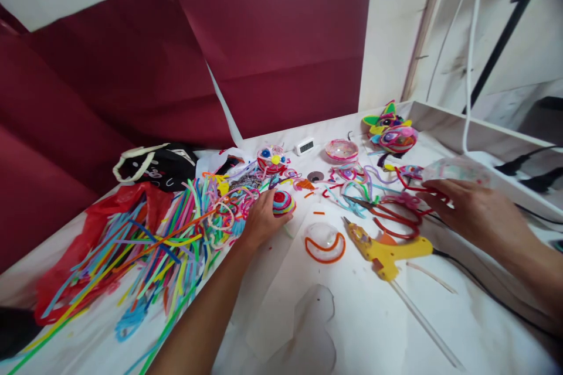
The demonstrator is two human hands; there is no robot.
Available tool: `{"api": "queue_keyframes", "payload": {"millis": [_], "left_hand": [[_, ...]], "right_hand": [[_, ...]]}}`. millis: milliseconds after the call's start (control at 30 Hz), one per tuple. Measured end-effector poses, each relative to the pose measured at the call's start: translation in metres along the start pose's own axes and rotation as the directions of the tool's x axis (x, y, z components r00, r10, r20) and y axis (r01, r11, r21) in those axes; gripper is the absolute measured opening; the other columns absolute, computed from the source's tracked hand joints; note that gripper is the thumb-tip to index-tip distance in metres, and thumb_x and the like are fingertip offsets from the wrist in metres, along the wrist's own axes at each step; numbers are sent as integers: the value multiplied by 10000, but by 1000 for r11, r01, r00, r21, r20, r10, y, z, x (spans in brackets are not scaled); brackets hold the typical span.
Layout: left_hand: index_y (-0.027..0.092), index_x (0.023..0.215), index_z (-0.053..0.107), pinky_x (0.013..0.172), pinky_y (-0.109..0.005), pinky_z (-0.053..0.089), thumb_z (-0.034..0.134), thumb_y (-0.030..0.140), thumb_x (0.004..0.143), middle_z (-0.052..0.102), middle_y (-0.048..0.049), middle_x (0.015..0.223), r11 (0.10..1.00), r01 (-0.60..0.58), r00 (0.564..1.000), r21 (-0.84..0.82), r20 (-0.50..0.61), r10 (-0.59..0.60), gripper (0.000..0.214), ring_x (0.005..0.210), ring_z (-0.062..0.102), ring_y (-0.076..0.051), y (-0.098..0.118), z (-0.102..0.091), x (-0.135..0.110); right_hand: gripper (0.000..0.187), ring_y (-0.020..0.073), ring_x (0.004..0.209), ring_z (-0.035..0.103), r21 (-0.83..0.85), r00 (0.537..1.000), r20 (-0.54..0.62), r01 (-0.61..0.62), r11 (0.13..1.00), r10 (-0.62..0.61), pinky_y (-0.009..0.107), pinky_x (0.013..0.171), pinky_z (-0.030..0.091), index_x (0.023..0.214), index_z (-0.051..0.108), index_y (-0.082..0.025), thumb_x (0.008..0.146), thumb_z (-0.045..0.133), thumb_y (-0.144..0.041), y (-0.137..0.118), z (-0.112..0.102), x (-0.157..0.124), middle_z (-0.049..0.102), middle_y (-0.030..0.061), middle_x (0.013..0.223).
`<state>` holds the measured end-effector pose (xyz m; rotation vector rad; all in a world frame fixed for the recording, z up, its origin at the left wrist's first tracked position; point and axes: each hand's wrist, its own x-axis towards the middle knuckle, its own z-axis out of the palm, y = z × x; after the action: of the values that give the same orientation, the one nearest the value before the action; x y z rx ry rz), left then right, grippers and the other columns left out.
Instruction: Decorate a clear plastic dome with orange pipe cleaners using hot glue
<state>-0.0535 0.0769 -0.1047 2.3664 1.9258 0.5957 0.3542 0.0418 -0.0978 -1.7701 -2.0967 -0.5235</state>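
Observation:
My left hand [260, 218] is closed around a small dome or ball wrapped in coloured rings [284, 203], mostly red, blue, pink and yellow. Between the fingers of my right hand [466, 208] is a bent red pipe cleaner [411, 187], at the right of the table. Just below that hand lie scissors [402, 222] with red handles and dark blades. A yellow glue gun [387, 252] rests in front of them, a clear glue stick [422, 319] coming out of its back. Between my hands sits a clear dome [323, 234] with an orange pipe-cleaner crescent [325, 259] at its front.
Many loose pipe cleaners [176, 246] spread over the left side, partly on a red plastic bag [94, 231]. Behind them stands a black bag [162, 167]. Decorated pieces [391, 132], a pink-rimmed clear bowl [342, 151] and a small digital display [304, 146] line the back.

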Motion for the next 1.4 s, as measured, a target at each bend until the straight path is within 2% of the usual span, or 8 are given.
{"api": "queue_keyframes", "payload": {"millis": [167, 400, 767, 867, 967, 1033, 1167, 1400], "left_hand": [[173, 1374, 341, 1012, -430, 376, 639, 461, 723, 456, -145, 1358, 1000, -1, 1000, -22, 10, 1, 772, 1237, 450, -294, -1, 3, 3], [204, 1403, 298, 991, -411, 403, 639, 527, 688, 450, -123, 1387, 998, 20, 999, -63, 31, -18, 855, 1233, 468, -296, -7, -3, 7], [181, 1420, 253, 1054, -438, 348, 674, 508, 668, 387, -148, 1427, 999, -45, 994, -13, 101, 46, 921, 1315, 365, -312, -23, -19, -23], [166, 1365, 352, 1086, -463, 286, 631, 497, 735, 409, -149, 1398, 987, -159, 986, 25, -48, 160, 764, 1322, 341, -300, -7, -26, -26], [178, 1266, 474, 1068, -417, 321, 530, 337, 858, 504, -116, 1279, 939, -344, 928, -24, -159, 337, 442, 1238, 429, -225, 24, -35, -31], [184, 1161, 562, 1016, -378, 383, 502, 272, 878, 540, -105, 1190, 883, -459, 885, -96, -134, 445, 303, 1168, 474, -201, 45, -39, -34], [180, 1118, 608, 1017, -411, 372, 507, 240, 868, 530, -123, 1214, 784, -602, 796, -149, -35, 605, 276, 1175, 456, -229, 70, -36, -41], [178, 1121, 612, 1005, -473, 360, 497, 245, 858, 520, -140, 1240, 782, -611, 790, -122, -21, 613, 295, 1180, 439, -269, 65, -23, -45]], "right_hand": [[327, 261, 738, 672, 21, 999, -44, 31, 999, -30, 306, 496, 437, 1007, 638, -198, 887, 423, -414, -5, -2, 0, 708, 80, 960], [276, 249, 754, 675, 55, 993, -90, 76, 996, -71, 293, 519, 434, 990, 638, -194, 877, 443, -353, -6, -4, 0, 716, 72, 955], [229, 232, 676, 664, 46, 995, -50, 90, 995, -87, 285, 482, 415, 948, 652, -188, 849, 503, -331, -9, -5, 0, 716, 77, 903], [243, 232, 678, 666, 49, 993, -56, 108, 993, -106, 283, 475, 413, 957, 646, -185, 857, 486, -338, -9, -2, -1, 715, 84, 917], [260, 224, 699, 666, 73, 984, -95, 155, 985, -148, 279, 495, 426, 967, 636, -190, 872, 460, -357, -10, 4, -3, 710, 74, 923], [275, 217, 701, 663, 79, 979, -117, 179, 981, -170, 276, 494, 427, 972, 629, -191, 885, 440, -369, -12, 8, -5, 704, 74, 934], [287, 214, 735, 656, 84, 977, -100, 197, 977, -188, 281, 524, 455, 993, 622, -184, 896, 432, -377, -18, 7, -6, 685, 74, 952], [302, 240, 886, 606, 83, 951, -108, 299, 951, -290, 335, 737, 500, 1090, 574, -111, 889, 376, -222, -16, -1, -1, 619, 126, 1069]]}}
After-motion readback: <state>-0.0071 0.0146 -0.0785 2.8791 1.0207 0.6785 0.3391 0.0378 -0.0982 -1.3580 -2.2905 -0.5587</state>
